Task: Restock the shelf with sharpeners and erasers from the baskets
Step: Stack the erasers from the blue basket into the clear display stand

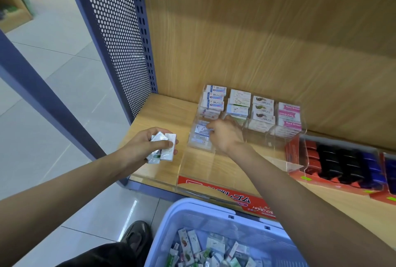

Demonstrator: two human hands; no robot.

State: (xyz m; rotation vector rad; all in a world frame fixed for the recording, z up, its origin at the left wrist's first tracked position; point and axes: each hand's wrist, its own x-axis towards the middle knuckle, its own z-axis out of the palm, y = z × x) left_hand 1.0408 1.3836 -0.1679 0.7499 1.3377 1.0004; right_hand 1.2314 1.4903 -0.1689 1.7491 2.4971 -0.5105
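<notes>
Head view: the left hand (147, 144) grips a bunch of eraser packs (166, 148) above the wooden shelf (158, 172), its fingers wrapped around them. The right hand (225, 136) reaches into the front-left compartment of the clear organiser (288, 139), fingers curled onto a stacked pack (201, 132); whether they pinch it I cannot tell. More erasers lie in the blue basket (192, 208) below.

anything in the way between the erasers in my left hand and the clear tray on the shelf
Only the right hand: it reaches into the left column of the clear tray, beside the erasers that the left hand holds. Otherwise just bare shelf lies between them.
</notes>
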